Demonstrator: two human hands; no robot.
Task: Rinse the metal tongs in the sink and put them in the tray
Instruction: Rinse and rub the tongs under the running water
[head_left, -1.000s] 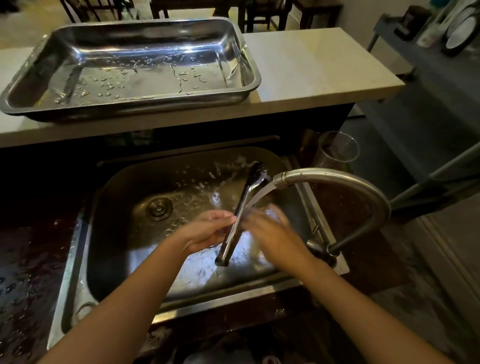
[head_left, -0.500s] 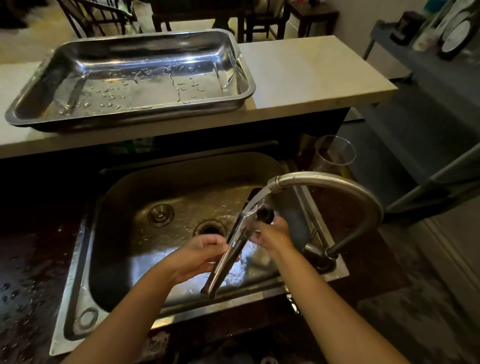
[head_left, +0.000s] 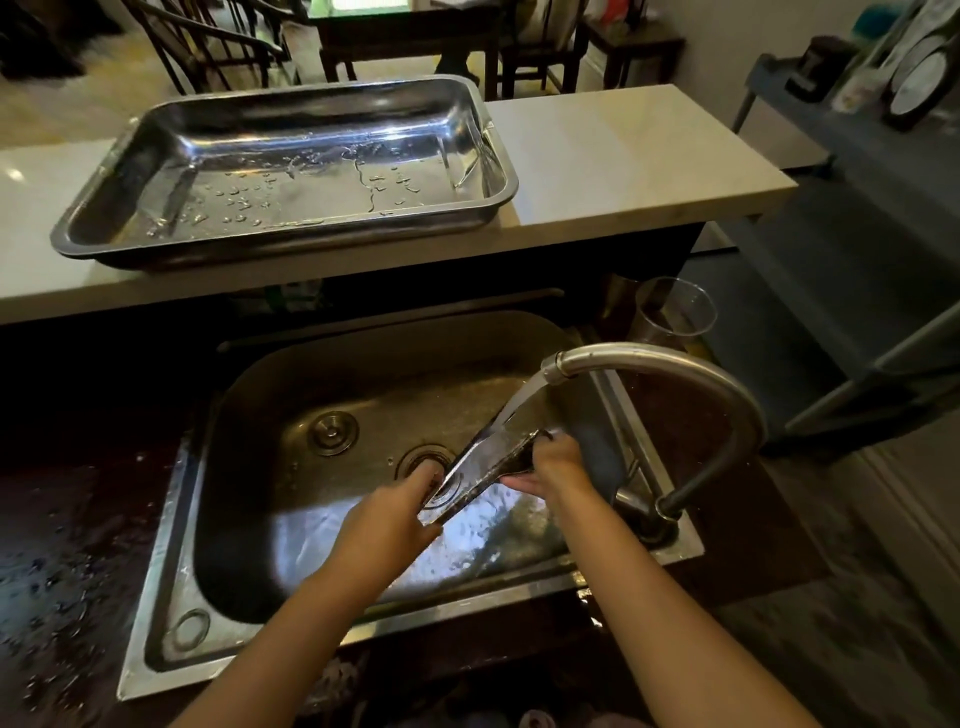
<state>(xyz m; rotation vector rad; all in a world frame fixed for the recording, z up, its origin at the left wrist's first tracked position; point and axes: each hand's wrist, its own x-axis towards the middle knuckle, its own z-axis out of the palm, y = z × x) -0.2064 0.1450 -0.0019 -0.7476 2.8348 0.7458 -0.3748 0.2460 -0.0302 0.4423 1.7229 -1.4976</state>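
Note:
The metal tongs (head_left: 485, 462) lie tilted across the sink (head_left: 249, 415), under water running from the curved faucet (head_left: 675, 364). My left hand (head_left: 387, 525) grips their lower handle end. My right hand (head_left: 553, 467) holds their upper, dark-tipped end near the stream. The steel tray (head_left: 104, 223) sits on the pale counter behind the sink, wet with droplets and holding nothing else.
A clear glass (head_left: 675, 312) stands behind the faucet at the sink's right. The dark worktop (head_left: 67, 545) left of the sink is wet. The pale counter (head_left: 623, 171) continues right of the tray. Chairs and a table stand beyond; a grey shelf (head_left: 857, 135) is at right.
The tongs have been pulled back and turned flatter under the stream. My right hand has slid up to their tip end, and my left hand has moved to the handle end.

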